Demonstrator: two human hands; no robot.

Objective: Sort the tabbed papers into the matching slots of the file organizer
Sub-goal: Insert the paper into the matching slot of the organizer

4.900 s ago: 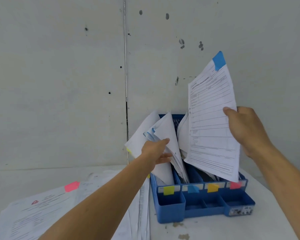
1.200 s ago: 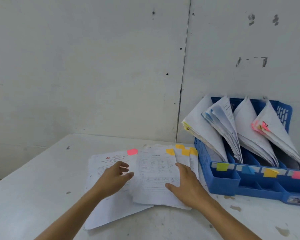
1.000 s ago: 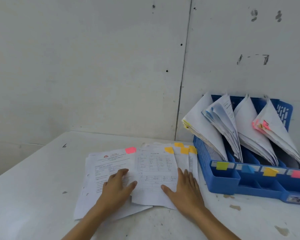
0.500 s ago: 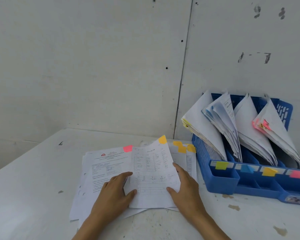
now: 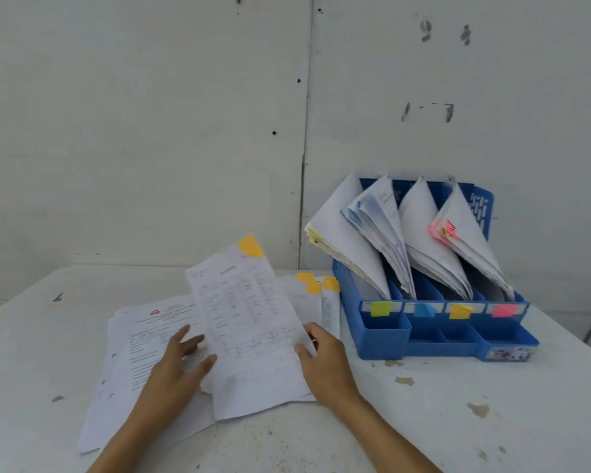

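Orange-tabbed sheet lies nearest, its near edge low over the pile of papers on the table. The right hand pinches its right edge, thumb on the printed face and fingers curled at the edge. The left hand holds nothing. Its fingers are spread and relaxed over the pile, just beside the sheet's left edge, though blur hides whether they press down.

A second ago this sheet lay flat under both palms, and half a second ago only its far corner had curled up. Now its whole far half stands off the pile, so I judge it separated and ready to carry.

Its long axis runs from the near edge up and away, leaning a little left. The orange tab at the far right corner points up at the wall. Farther right stands the file organizer. Its orange label marks the third slot from the left, the likely goal.
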